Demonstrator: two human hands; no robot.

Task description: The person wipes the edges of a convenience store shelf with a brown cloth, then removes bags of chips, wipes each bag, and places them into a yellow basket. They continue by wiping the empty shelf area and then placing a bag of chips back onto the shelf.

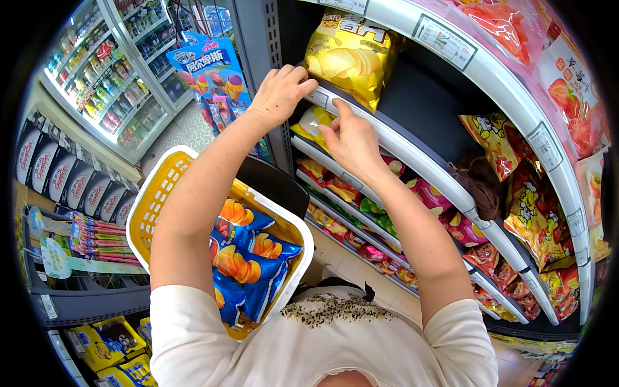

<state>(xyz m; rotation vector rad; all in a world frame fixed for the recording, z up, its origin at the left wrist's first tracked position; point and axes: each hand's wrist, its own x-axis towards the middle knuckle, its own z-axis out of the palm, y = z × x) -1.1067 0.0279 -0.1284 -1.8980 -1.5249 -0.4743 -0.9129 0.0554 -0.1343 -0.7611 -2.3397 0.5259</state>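
Observation:
My left hand rests at the left end of a shelf's white price-label strip, fingers curled; whether it grips the edge is hidden. Just behind it a yellow bag of potato chips stands on the dark shelf. The index finger of my right hand reaches up to the strip below the chips, with the thumb apart and nothing held. Under my left forearm is a yellow plastic basket with a white rim. Blue snack bags with orange chip pictures lie inside it.
A brown cloth hangs over the shelf edge at right, beside red and yellow snack bags. Lower shelves hold more packets. Left stand a blue hanging display card, drink fridges and dark cartons.

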